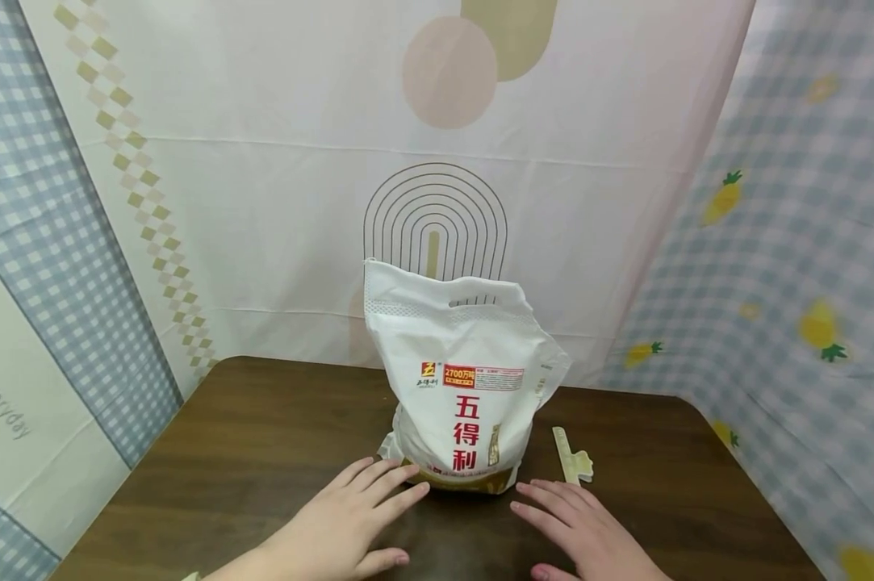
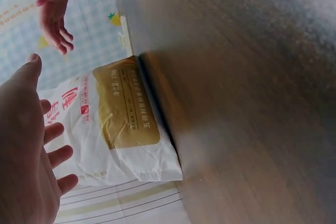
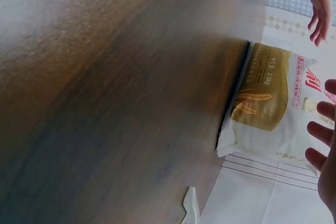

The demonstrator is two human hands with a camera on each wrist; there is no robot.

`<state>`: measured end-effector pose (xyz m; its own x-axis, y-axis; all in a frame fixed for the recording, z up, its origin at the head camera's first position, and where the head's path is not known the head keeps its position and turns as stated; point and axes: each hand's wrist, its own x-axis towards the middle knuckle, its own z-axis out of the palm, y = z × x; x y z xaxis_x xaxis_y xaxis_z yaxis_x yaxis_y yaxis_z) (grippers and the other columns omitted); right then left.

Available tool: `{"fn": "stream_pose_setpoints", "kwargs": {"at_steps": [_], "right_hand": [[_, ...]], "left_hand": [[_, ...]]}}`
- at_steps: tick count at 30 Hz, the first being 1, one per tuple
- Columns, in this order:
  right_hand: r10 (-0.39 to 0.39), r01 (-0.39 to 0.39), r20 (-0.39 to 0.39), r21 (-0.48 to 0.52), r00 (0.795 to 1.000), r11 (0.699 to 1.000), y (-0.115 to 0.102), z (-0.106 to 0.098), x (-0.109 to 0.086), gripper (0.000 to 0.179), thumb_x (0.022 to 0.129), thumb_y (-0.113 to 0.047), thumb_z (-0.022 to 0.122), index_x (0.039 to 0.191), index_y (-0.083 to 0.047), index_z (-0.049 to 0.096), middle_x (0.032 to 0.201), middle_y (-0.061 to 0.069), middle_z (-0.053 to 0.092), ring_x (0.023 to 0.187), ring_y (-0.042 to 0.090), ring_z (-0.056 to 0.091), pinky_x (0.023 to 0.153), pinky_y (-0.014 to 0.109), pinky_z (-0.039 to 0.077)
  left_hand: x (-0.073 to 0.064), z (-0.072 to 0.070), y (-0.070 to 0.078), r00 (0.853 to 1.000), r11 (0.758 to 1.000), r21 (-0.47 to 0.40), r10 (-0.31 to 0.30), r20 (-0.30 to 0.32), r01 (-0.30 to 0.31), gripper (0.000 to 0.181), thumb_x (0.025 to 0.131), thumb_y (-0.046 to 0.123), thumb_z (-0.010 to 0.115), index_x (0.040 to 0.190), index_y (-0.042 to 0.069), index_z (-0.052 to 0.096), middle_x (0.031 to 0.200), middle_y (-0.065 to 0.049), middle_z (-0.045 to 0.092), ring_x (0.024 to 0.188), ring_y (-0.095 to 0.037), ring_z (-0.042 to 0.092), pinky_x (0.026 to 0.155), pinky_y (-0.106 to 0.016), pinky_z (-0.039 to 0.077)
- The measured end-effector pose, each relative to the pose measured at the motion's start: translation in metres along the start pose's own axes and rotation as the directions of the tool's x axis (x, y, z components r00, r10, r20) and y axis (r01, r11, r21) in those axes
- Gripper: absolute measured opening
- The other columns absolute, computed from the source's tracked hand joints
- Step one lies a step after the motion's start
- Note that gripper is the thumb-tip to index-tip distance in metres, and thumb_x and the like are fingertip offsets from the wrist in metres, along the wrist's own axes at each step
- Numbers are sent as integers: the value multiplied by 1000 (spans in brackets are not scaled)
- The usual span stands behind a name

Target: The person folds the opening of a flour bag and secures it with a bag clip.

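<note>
Head view: white bag [image 1: 425, 403] with red characters stands upright mid-worktop [image 1: 255, 452], its slotted top leaning a bit left. Left hand [image 1: 342, 520] and right hand [image 1: 589, 528] both spread, palms down, at its near left and near right; contact unclear. Pale clip [image 1: 573, 460] lies right of the bag, just beyond the right hand. Patterned cloth [image 1: 277, 202] behind.

Left wrist view: left hand's fingers apart, in front of the bag's gold-bottomed face; right hand opposite.

Right wrist view: right hand's fingers extended, pinching nothing; gold panel shows wheat ears.
</note>
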<state>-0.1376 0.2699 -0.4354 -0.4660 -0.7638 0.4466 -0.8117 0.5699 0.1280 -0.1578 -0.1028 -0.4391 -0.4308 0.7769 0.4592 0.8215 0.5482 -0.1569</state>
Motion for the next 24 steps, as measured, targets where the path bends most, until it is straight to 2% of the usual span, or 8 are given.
{"fn": "stream_pose_setpoints", "kwargs": {"at_steps": [5, 8, 16, 24], "right_hand": [[22, -22, -35, 12, 999, 1000, 2, 2, 2, 74, 79, -42, 80, 145, -24, 51, 143, -4, 50, 125, 17, 50, 107, 24, 20], [30, -30, -56, 6, 998, 1000, 2, 2, 3, 71, 81, -41, 78, 144, -24, 52, 142, -5, 51, 124, 15, 51, 103, 26, 26], [70, -68, -71, 28, 995, 997, 3, -4, 5, 58, 90, -43, 68, 143, -24, 53, 141, -8, 52, 123, 12, 52, 102, 25, 27], [82, -78, -77, 51, 994, 996, 4, -6, 13, 55, 92, -42, 66, 142, -23, 53, 140, -6, 53, 124, 12, 51, 103, 24, 26]], "left_hand": [[1, -5, -1, 1000, 1000, -7, -9, -4, 9, 68, 96, 64, 46, 149, 22, 45, 150, 0, 45, 134, -23, 45, 108, -46, 37], [3, -8, -2, 1000, 1000, -3, -24, -7, 24, 68, 97, 65, 42, 149, 22, 45, 148, 0, 47, 134, -23, 45, 109, -46, 37], [11, -14, -2, 997, 997, 9, -79, 12, 78, 69, 97, 66, 40, 152, 24, 40, 149, 1, 46, 139, -24, 40, 110, -48, 34], [17, -20, -3, 995, 996, 23, -82, -52, 83, 69, 96, 65, 43, 151, 22, 43, 151, 1, 44, 136, -23, 43, 110, -47, 35]]}}
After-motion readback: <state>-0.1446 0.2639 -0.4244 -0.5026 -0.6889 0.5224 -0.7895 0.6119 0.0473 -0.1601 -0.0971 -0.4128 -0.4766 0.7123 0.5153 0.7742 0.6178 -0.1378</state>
